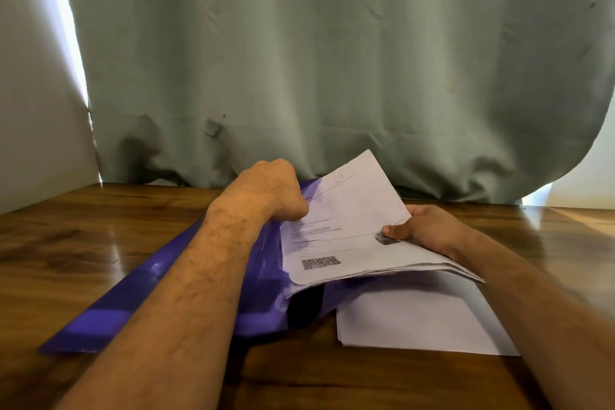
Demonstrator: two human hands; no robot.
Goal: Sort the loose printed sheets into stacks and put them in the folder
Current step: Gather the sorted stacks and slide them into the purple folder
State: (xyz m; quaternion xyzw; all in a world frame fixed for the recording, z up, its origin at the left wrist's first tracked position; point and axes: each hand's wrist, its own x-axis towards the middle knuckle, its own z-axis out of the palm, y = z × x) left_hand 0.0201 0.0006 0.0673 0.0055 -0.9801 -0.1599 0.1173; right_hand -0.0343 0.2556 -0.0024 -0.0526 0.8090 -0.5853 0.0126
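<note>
Right hand (pixel 422 230) pinches a bundle of printed sheets (pixel 346 230) at its right edge, thumb on top near a dark printed patch, other fingers hidden under the paper. Left hand (pixel 269 190) is curled at the bundle's left edge, knuckles up; it looks like it grips either the paper edge or the flap of the purple folder (pixel 186 289), cannot tell which since the fingertips are hidden behind the hand. The bundle is lifted and tilted, far corner up, near edges fanned and sagging just below the right thumb, so the sheets are light, floppy and not squared. The folder lies open under and left of the left hand, glossy plastic, thin, likely slippery and bendy, with a dark gap under the bundle that looks like its mouth. Just below the right hand a second stack of white sheets (pixel 422 319) lies flat on the wooden table (pixel 66 243), partly overlapping the folder corner. Best hold looks like two opposite edges pinched, sheets tapped even first, since loose sheets may slide apart or catch on the folder lip. A grey-green curtain (pixel 332 60) hangs behind the table.
</note>
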